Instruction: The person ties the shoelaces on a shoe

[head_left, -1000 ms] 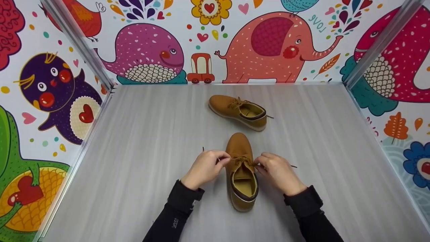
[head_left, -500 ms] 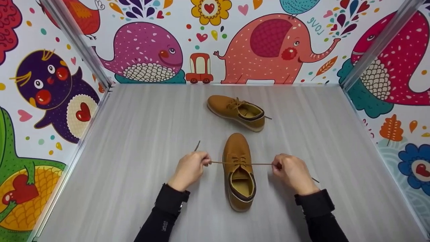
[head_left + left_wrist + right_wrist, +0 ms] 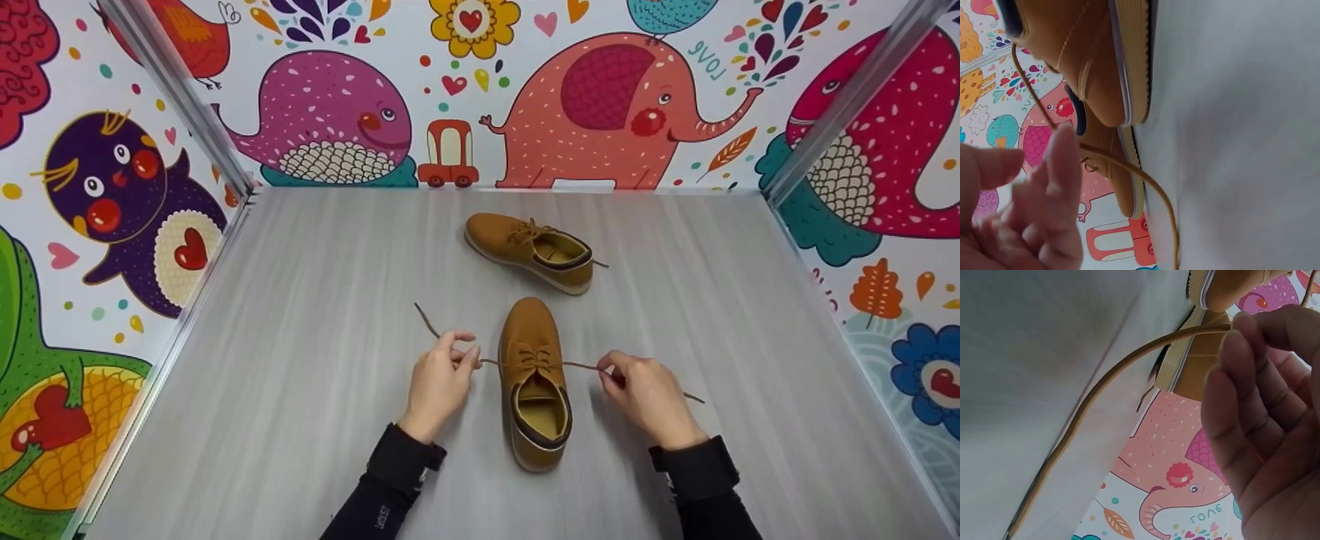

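Observation:
A tan lace-up shoe (image 3: 529, 330) stands upright on the floor between the hands, toe pointing away. Its brown shoelace (image 3: 579, 365) runs out to both sides just above the tongue. The left hand (image 3: 439, 386) holds one end, the lace passing by its fingers; in the left wrist view the thumb (image 3: 1002, 167) is spread away from the lace, and the loose end bends down to the floor. Thumb and fingertips of the right hand (image 3: 651, 394) pinch the other end, whose tail (image 3: 1081, 410) curves down in the right wrist view.
A second tan shoe (image 3: 499, 234) lies farther back, toe to the left, with a lace end behind its heel. The grey wood-patterned floor (image 3: 337, 285) is bounded by walls printed with cartoon animals (image 3: 600, 105) and by metal corner posts (image 3: 847, 112).
Both hands first moved outward from the shoe, drawing the lace taut. Since then they have come slightly inward, the lace has slackened, and the left thumb and index finger have spread.

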Motion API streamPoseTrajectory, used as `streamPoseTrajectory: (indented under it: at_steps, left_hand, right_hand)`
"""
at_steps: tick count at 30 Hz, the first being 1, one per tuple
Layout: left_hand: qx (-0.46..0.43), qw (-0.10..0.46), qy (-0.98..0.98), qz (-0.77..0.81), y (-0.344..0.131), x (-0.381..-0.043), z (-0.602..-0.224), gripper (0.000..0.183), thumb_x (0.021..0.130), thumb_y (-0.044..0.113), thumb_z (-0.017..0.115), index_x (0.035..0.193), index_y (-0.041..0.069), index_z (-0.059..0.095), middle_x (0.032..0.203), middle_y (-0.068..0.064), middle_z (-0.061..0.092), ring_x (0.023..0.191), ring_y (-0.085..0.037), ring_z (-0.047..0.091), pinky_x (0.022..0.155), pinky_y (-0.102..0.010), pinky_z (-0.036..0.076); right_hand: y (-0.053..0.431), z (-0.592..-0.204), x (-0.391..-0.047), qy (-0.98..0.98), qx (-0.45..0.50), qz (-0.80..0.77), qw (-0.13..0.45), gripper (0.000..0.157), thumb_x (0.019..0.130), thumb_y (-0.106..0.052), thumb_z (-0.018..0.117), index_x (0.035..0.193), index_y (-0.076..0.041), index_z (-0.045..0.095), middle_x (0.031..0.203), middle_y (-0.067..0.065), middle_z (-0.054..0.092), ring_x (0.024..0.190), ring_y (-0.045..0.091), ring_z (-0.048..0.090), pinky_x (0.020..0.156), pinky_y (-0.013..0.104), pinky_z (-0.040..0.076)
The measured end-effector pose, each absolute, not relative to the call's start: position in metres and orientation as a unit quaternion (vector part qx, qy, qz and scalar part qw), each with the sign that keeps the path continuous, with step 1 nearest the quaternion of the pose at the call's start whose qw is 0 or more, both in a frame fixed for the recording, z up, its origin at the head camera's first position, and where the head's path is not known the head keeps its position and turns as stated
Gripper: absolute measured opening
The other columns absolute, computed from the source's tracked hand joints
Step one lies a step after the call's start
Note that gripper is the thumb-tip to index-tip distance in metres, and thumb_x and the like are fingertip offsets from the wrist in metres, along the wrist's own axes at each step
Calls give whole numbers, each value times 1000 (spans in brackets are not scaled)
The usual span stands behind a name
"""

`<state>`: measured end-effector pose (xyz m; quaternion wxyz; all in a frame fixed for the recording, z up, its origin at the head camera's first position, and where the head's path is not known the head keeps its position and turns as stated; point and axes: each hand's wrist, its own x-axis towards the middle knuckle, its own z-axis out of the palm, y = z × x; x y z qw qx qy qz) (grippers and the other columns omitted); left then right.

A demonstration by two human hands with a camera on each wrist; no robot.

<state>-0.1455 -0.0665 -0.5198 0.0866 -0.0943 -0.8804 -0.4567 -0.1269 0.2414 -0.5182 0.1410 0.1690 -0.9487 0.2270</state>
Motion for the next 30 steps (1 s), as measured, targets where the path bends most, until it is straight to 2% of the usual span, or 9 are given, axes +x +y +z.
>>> streamPoseTrajectory:
  at_steps: [2,6,8,11,14,17,19,25,30]
  left_hand:
    - [-71,66,-877,-471,-65,-142,-523,18,100,24,62,94,9,68,62,8,67,54,-9,60,55,-31,46]
    - [-40,-28,-872,-486,-61,-136,-527,36,100,37,59,77,13,71,54,8,62,50,-11,55,52,-29,41]
    - [-36,-71,-862,-501,-58,-134,-528,41,100,42,56,80,12,74,56,6,64,51,-11,56,51,-28,41]
    - [-34,-112,-835,-537,-53,-136,-531,43,101,44,55,95,6,76,63,0,67,48,-12,55,48,-26,41]
    - [-33,-125,-800,-586,-50,-144,-532,42,102,37,55,106,-1,72,73,-7,68,48,-10,52,47,-24,42]
    - [-21,-117,-762,-637,-48,-156,-526,38,103,28,55,103,-7,68,80,-11,65,56,-11,52,51,-22,42]
    - [-12,-113,-733,-671,-46,-166,-519,35,103,24,56,102,-10,66,84,-11,63,64,-12,52,54,-22,41]
    - [-6,-142,-686,-714,-37,-194,-492,28,101,21,60,107,-5,68,90,-10,64,73,-14,55,52,-18,36]
    - [-20,-154,-686,-711,-31,-214,-474,17,101,17,58,96,3,65,95,-14,69,79,-24,62,53,-20,37]
  right_hand:
    - [241,-519,-125,-950,164,231,133,15,82,-3,77,90,-13,70,66,-8,63,56,7,55,52,30,46]
    - [241,-518,-121,-951,155,232,128,20,81,-2,78,97,-12,69,65,-10,60,54,5,52,50,29,44]
    - [241,-518,-118,-951,154,232,137,23,81,-2,79,99,-12,69,65,-10,60,54,5,52,50,30,43]
    - [241,-518,-114,-948,153,236,152,23,81,-4,79,99,-12,67,64,-11,59,53,5,51,49,29,43]
    - [240,-518,-111,-944,151,249,157,16,83,-7,78,93,-14,67,65,-12,60,54,3,52,50,28,43]
    - [238,-519,-108,-939,148,275,143,10,87,-10,76,85,-16,69,66,-14,60,56,2,52,52,26,44]
    - [236,-520,-106,-937,143,291,129,10,88,-12,75,81,-18,70,67,-16,60,58,1,52,54,26,44]
    - [229,-521,-103,-930,129,330,98,11,92,-15,73,81,-15,74,65,-19,58,57,0,52,54,24,44]
    - [221,-521,-103,-923,84,374,40,18,96,-19,68,82,-12,76,64,-10,61,57,5,52,55,25,44]
